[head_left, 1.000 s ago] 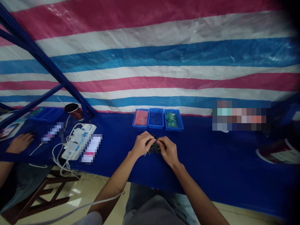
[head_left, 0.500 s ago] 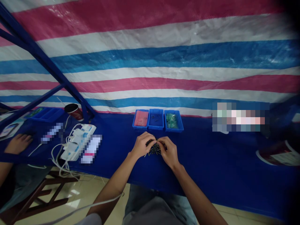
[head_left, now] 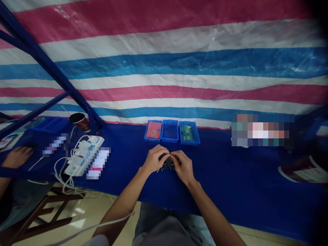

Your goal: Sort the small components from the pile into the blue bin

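at the far left, a co-worker's hand (head_left: 18,157) rests on the blue table (head_left: 230,184), near a blue tray (head_left: 55,127). next come a dark red cup (head_left: 80,123), a white power strip (head_left: 85,157) with cords, and a blurred-out phone (head_left: 98,164) beside it. in the middle, the left hand (head_left: 155,159) curls over the left side of a pile of thin sticks (head_left: 167,166) lying on the table; the right hand (head_left: 183,165) curls over its right side. their fingertips come together above it; whether they pinch a stick, i cannot tell. behind them, left to right, stand a box (head_left: 152,140) of pink pieces (head_left: 154,130), a box (head_left: 169,139) with a few dark bits (head_left: 169,129), and a box (head_left: 190,142) of green pieces (head_left: 188,132). a bigger red cup (head_left: 299,169) is at far right.
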`<state>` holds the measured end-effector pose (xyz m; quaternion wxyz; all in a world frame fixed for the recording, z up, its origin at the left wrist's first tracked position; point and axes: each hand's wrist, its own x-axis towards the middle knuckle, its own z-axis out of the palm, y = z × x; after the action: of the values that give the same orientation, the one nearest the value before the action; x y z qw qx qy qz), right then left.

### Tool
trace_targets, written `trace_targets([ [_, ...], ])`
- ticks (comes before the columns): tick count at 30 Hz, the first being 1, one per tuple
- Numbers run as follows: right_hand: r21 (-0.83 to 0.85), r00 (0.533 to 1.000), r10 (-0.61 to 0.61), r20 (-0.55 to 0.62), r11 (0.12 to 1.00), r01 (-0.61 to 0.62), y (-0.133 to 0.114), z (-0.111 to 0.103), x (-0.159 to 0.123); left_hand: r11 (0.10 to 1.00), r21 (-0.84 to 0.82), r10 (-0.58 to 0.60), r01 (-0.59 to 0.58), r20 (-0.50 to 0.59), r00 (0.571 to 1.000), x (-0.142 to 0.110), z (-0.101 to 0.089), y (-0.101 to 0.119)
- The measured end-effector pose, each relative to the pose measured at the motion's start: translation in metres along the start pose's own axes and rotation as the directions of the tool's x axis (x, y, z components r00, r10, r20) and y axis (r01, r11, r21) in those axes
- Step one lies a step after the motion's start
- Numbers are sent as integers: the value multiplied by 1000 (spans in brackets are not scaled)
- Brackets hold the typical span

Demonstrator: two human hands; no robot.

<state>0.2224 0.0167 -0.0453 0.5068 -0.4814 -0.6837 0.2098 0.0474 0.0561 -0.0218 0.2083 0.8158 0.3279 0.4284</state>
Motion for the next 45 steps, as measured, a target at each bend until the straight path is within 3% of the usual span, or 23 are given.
trace_targets([
  [20, -16, 997, -14, 76, 1000, 15, 0, -3, 0, 1000, 7, -11, 11, 10, 1000, -3, 3, -4],
  [27, -54, 994, 31, 106, 998, -25, 3, -2, -1, 1000, -7, 12, -12, 25, 1000, -1, 2, -3],
  [37, -31, 990, 87, 107, 996, -84, 5, 0, 1, 999, -21, 32, -31, 33, 999, -1, 4, -4],
  [45, 10, 994, 59, 95, 998, -60, -1, -4, 4, 1000, 10, 5, -6, 63, 998, -1, 1, -1],
])
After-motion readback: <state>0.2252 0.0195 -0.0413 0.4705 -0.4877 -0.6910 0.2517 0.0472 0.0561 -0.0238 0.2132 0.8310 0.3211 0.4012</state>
